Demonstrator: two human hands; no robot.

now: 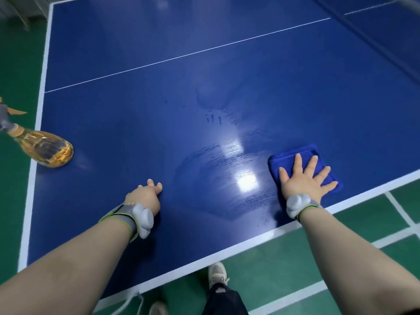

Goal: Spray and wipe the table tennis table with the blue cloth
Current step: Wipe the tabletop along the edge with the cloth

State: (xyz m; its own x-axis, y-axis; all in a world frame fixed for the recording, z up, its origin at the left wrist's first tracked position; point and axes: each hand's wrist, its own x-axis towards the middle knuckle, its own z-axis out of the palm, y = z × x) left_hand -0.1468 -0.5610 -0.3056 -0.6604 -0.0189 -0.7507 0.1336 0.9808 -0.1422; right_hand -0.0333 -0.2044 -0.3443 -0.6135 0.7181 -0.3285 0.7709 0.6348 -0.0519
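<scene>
Wiping partly done: right hand [304, 178] flat on cloth [286, 158]; wet smears [216, 171] left of cloth; left hand [145, 196] empty, loosely curled; desk [136, 64] beyond cloth looks dry.

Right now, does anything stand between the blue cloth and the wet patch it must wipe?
Nothing visible does. The right hand lies flat on the blue cloth, and the wet patch begins just to its left. The spray bottle and left hand are beyond it.

Spray bottle [43, 147] head runs off the left edge, so I can't see its trigger whole. Right hand [304, 180] covers the blue cloth [286, 160] middle. Left hand [145, 196] fingertips tuck out of sight. Net [372, 6], upper right, is blurred and cropped.
</scene>
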